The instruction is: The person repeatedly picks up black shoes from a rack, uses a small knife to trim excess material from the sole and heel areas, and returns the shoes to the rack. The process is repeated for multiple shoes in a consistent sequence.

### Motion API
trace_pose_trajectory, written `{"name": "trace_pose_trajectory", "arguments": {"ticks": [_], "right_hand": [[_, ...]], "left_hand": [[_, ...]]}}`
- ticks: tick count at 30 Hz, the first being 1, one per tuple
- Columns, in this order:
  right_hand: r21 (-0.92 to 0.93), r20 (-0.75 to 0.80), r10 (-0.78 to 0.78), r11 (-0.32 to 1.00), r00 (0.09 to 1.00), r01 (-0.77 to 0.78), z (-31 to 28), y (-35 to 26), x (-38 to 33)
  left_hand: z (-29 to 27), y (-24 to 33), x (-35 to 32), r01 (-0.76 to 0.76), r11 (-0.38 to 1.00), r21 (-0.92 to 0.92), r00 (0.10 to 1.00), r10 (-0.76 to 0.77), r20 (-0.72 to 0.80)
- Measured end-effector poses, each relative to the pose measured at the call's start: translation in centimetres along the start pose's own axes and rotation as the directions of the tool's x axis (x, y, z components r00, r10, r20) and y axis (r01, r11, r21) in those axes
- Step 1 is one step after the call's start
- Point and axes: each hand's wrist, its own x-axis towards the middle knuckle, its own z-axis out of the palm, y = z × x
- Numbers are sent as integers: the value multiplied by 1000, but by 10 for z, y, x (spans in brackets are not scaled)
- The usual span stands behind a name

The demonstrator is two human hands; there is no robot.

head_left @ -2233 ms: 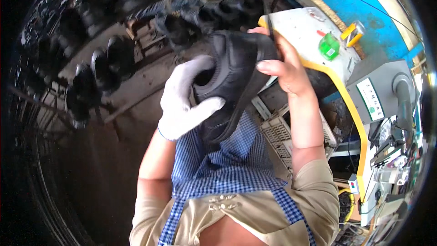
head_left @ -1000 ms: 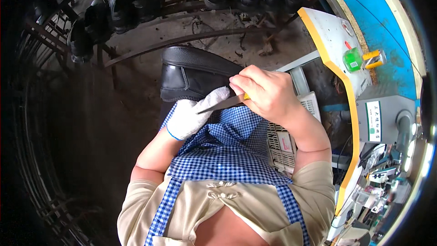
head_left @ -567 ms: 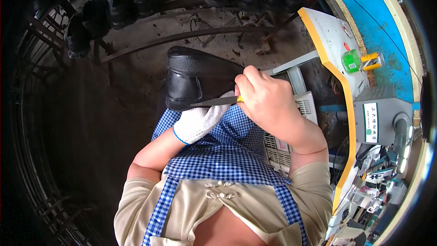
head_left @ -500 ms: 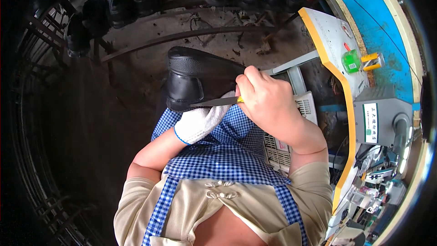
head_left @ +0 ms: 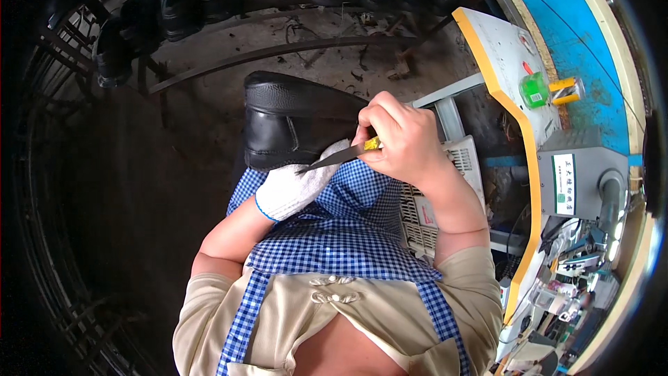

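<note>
- Head view: a black shoe (head_left: 289, 122) rests on the person's lap, just above a blue-and-white checked apron (head_left: 334, 237), its heel end toward the left of the picture.
- The left hand (head_left: 296, 184), in a white glove, is cupped under the shoe's lower edge and holds it from below.
- The right hand (head_left: 400, 139) is bare and closed around a thin tool (head_left: 337, 158) with a dark blade and a yellow spot at the grip; the blade's tip lies against the shoe's bottom edge, right above the gloved fingers.
- Beside the right forearm stands a white slotted crate (head_left: 435, 202).
- Further right is a machine with a yellow-edged grey panel (head_left: 501, 56) carrying a green button (head_left: 534, 90).
- Along the top, more black shoes (head_left: 177, 0) sit on a dark metal rack (head_left: 264, 49).
</note>
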Motion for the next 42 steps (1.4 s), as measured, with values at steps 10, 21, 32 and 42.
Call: {"name": "trace_pose_trajectory", "arguments": {"ticks": [10, 21, 32, 42], "right_hand": [[35, -120, 18, 999, 993, -14, -7, 1, -9], [-35, 69, 53, 998, 996, -50, -10, -16, -9], [52, 5, 38, 998, 999, -39, 0, -2, -16], [-14, 91, 58, 998, 994, -57, -8, -13, -15]], "left_hand": [[-11, 21, 5, 335, 845, -417, 942, -306, 137], [3, -12, -9, -530, 438, 727, 846, 331, 417], [5, -7, -14, -18, 998, 65, 987, 8, 162], [10, -17, -18, -429, -474, 769, 767, 260, 587]]}}
